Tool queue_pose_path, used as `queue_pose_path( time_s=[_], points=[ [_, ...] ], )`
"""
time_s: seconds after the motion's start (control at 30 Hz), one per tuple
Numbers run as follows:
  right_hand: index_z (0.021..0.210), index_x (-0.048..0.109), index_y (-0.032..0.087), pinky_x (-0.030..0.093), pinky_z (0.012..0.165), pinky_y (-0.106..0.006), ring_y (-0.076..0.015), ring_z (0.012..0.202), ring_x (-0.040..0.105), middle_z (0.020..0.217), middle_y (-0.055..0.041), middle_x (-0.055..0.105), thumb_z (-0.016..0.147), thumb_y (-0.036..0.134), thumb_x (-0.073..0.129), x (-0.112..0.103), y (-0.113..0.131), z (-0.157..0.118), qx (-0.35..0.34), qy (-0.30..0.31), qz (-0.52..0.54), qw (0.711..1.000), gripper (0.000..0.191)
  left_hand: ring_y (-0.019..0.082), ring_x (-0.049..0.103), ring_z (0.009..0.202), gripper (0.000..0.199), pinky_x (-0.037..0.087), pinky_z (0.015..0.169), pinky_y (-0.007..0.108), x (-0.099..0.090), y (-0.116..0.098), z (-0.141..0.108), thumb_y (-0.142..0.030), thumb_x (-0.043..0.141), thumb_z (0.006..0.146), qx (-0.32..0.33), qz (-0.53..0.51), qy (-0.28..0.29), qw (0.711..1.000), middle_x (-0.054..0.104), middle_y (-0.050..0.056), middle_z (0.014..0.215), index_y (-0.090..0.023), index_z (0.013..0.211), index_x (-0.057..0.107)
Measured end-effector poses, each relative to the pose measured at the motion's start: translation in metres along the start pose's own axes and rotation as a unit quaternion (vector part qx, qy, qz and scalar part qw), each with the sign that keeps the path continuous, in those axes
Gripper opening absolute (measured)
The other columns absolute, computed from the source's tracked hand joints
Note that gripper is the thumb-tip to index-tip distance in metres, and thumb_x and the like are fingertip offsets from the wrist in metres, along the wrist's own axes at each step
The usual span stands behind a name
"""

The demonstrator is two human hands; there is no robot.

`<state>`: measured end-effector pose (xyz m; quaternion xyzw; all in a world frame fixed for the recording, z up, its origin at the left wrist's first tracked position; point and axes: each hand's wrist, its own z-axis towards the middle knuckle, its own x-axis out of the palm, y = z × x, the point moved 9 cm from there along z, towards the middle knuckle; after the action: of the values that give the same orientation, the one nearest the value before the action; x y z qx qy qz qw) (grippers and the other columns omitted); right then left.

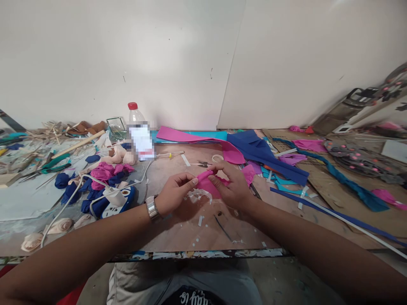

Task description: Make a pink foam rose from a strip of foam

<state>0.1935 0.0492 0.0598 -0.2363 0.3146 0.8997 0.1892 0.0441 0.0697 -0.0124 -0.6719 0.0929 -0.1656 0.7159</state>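
A piece of bright pink fabric (211, 189) is held between both hands above the middle of the table. My left hand (174, 190), with a metal watch at the wrist, pinches its left edge between thumb and fingers. On the other side my right hand (230, 184) grips the top and right part with thumb and index finger. Beneath the fabric, a whitish translucent patch (200, 195) lies on the tabletop. Just beyond the hands are a ring of tape (218, 158) and a small dark tool (203, 164).
A phone (142, 142) leans on a red-capped bottle (132, 106). Fabric rosettes (103, 173), a power strip (119, 203) and its white cable lie left. Pink and blue strips (254, 148) lie behind; a long white rod (343, 220) lies right.
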Motion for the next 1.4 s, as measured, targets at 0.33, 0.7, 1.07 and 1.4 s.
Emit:
queue_pose_path(
  time_s=[0.33,0.7,1.07,1.4],
  points=[
    [0.103,0.064,0.022,0.049,0.079,-0.036,-0.0207,0.085,0.063,0.093,-0.0058,0.069,0.101,0.033,0.059,0.006,0.002,0.000,-0.021,0.030,0.000,0.999,0.013,0.008,0.041,0.056,0.043,0.030,0.053,0.022,-0.007,0.016,0.001,-0.056,0.071,0.086,-0.045,0.009,-0.013,0.999,0.051,-0.004,0.064,-0.014,0.080,0.066],
    [0.103,0.065,0.023,0.050,0.079,-0.037,-0.0220,0.089,0.065,0.094,-0.0058,0.071,0.099,0.029,0.062,0.008,0.006,0.001,-0.033,0.036,-0.006,0.999,0.007,0.013,0.053,0.068,0.040,0.043,0.067,0.026,-0.001,-0.010,-0.002,-0.054,0.074,0.082,0.033,0.074,-0.014,0.997,0.064,0.001,0.073,-0.014,0.078,0.068],
    [0.105,0.064,0.024,0.052,0.080,-0.038,-0.0224,0.088,0.066,0.095,-0.0059,0.071,0.100,0.029,0.060,0.001,0.010,0.000,-0.052,0.008,-0.013,0.999,0.008,0.013,0.056,0.070,0.028,0.044,0.068,0.026,-0.009,-0.005,0.000,-0.042,0.071,0.084,0.025,0.011,-0.037,0.999,0.067,0.003,0.076,-0.014,0.082,0.072],
    [0.103,0.067,0.024,0.053,0.082,-0.038,-0.0228,0.090,0.067,0.096,-0.0064,0.073,0.099,0.031,0.062,0.004,0.011,0.000,-0.055,0.029,-0.013,0.998,0.009,0.013,0.055,0.072,0.029,0.045,0.071,0.026,-0.011,-0.004,0.001,-0.043,0.069,0.088,0.034,0.022,-0.038,0.998,0.065,0.001,0.077,-0.015,0.083,0.069]
  ],
)
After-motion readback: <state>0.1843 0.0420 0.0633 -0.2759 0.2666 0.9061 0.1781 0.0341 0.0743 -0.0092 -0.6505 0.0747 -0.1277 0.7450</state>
